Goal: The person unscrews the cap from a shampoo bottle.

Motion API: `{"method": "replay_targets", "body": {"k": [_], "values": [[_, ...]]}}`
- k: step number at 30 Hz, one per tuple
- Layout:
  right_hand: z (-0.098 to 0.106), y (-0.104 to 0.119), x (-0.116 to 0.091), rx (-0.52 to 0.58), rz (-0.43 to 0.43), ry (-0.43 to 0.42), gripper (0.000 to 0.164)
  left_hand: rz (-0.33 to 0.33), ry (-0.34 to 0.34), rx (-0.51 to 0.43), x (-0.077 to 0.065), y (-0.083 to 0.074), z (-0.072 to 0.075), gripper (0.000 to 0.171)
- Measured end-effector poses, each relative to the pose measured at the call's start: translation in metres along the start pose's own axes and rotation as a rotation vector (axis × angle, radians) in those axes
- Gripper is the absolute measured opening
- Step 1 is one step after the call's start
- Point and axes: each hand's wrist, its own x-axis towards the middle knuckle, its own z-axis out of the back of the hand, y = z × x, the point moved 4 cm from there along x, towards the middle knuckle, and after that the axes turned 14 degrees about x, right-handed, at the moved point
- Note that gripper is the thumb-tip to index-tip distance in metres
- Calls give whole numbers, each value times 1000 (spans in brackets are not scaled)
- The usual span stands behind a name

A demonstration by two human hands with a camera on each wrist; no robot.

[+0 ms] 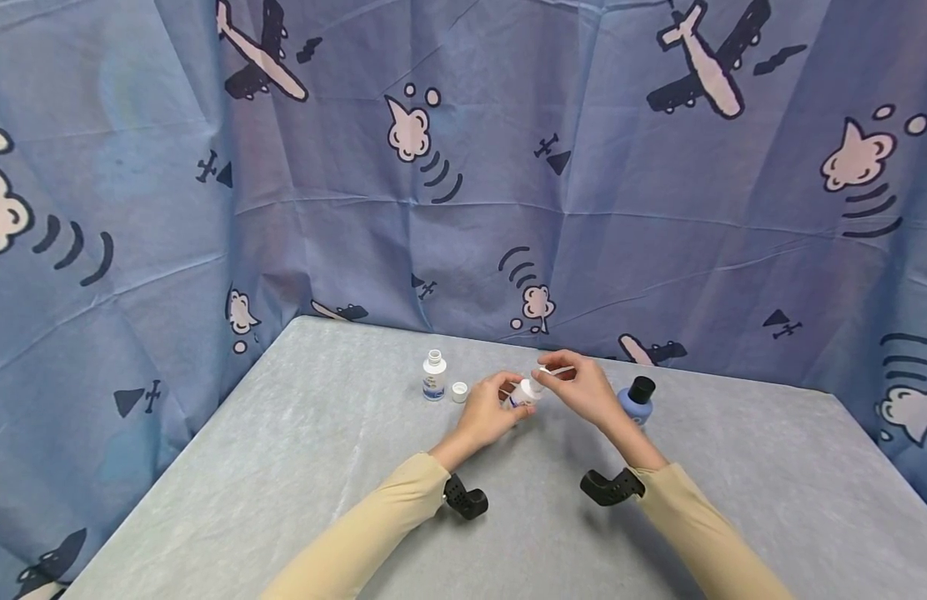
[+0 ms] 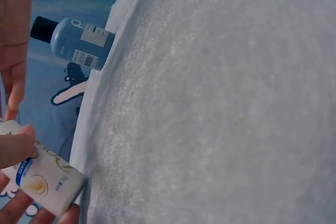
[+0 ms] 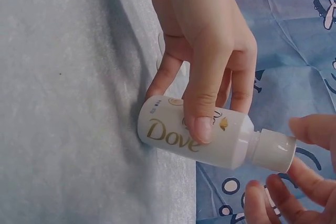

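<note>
My left hand (image 1: 488, 410) grips a white Dove bottle (image 3: 173, 137) around its body, with the thumb across the front. Seen from the right wrist, the bottle is tilted and its white cap (image 3: 274, 150) sits at the neck, a little of the neck showing below it. My right hand (image 1: 581, 390) pinches that cap between thumb and fingertip. To the left of my left hand, an uncapped white bottle (image 1: 434, 379) stands upright, and a loose white cap (image 1: 459, 392) lies between them.
A blue bottle (image 1: 636, 404) with a black cap stands just behind my right forearm. The pale grey table (image 1: 283, 467) ends at a patterned blue curtain (image 1: 478, 167) at the back. Black wrist mounts (image 1: 463, 498) stick out from both sleeves.
</note>
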Motion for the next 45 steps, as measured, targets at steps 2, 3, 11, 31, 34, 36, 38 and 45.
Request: {"method": "replay_targets", "body": {"k": [2,3,11,31,34,36,38,45], "values": [[0,-2,1,7,-6,4,37,6,-4,-3,-1,0,0,43],[1,-2,1,14,-6,7,37,8,-3,-1,-1,0,0,43],[4,4,0,-2,-2,45,30,-5,23,5,1,1,-3,43],[12,7,1,5,6,45,27,-14,-3,-21,4,1,0,40],[11,5,1,13,-2,47,28,0,-14,-53,4,1,0,40],[11,3,1,14,5,42,29,11,-25,-75,3,1,0,41],[10,2,0,14,22,38,29,17,-41,-91,3,1,-1,41],[8,-4,-1,34,58,31,33,26,-81,-72,2,0,-4,42]]}}
